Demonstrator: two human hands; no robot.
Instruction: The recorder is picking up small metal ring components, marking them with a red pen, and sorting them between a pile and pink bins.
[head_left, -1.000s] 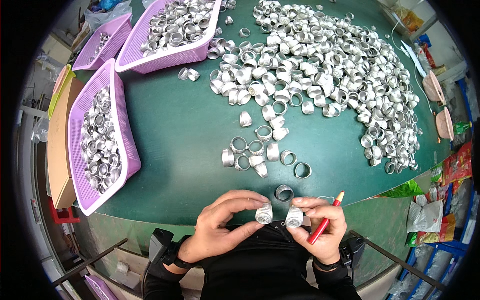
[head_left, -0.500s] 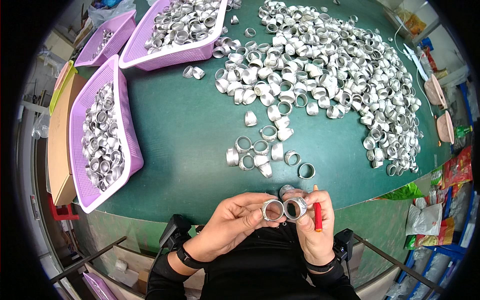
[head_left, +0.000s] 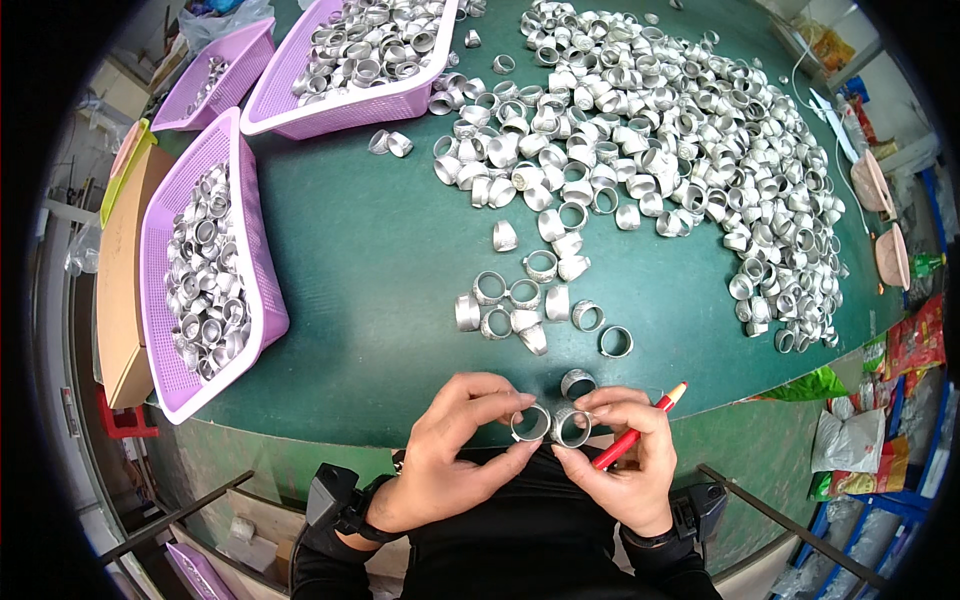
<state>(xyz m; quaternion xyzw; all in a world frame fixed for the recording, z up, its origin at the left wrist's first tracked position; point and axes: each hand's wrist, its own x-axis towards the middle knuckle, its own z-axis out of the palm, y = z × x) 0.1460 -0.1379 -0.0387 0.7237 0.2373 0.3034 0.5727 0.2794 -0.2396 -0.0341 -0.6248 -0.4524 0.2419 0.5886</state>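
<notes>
One silver ring [head_left: 546, 425] is pinched btwn thumb & fingertips of the L hand [head_left: 450, 445], and a second ring [head_left: 559, 431] is gripped the same way in the R hand [head_left: 638, 455]. Both are in front of the torso by the near edge of the green table [head_left: 350, 230], openings turned twd the camera, v. close side by side (can't tell if they actually touch). R hand also has a red pencil [head_left: 616, 449] tucked in it, slanting w/ its tip up & to the right. A darker ring [head_left: 577, 383] is on the table just past the held pair.

Further out, a loose group of rings [head_left: 557, 303] lies mid-table, some w/ openings up, some on their sides. Beyond that, a big ring pile [head_left: 690, 165] covers much of the far & right part. On the left: a purple basket [head_left: 262, 290] w/ lots of rings in it, a larger basket [head_left: 350, 118] behind, also well filled, & a third basket [head_left: 242, 65] w/ only a few. Cardboard box [head_left: 122, 280] is next to the nearest basket, outer side
</notes>
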